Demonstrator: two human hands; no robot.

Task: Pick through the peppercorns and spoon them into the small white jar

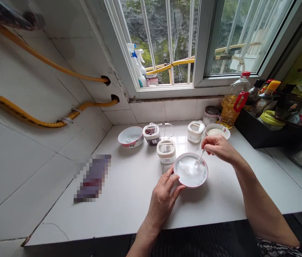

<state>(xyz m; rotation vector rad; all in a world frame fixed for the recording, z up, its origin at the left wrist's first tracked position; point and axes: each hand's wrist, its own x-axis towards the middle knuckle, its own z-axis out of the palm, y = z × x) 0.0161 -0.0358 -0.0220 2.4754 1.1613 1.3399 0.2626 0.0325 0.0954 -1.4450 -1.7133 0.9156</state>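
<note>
My left hand (166, 191) grips the near left rim of a white bowl (195, 186) with a pink edge, thumb and fingers on its side. In the bowl lies a white, wet-looking substance (187, 170); whether it is powder or liquid I cannot tell. My right hand (217, 147) pinches the handle of a small white spoon (198, 163), its tip in the white substance. Just behind the bowl stands a clear seasoning jar (166, 151) with a white lid. Another bowl (225, 137) with pale contents sits behind my right hand.
A flowered bowl (130, 143), an open-lidded jar of dark contents (151, 135) and a white-lidded jar (195, 132) line the back. At right are an oil bottle (229, 107) and a black box (249, 130) of bottles. A blurred, pixelated object (93, 178) lies left on the counter (129, 203).
</note>
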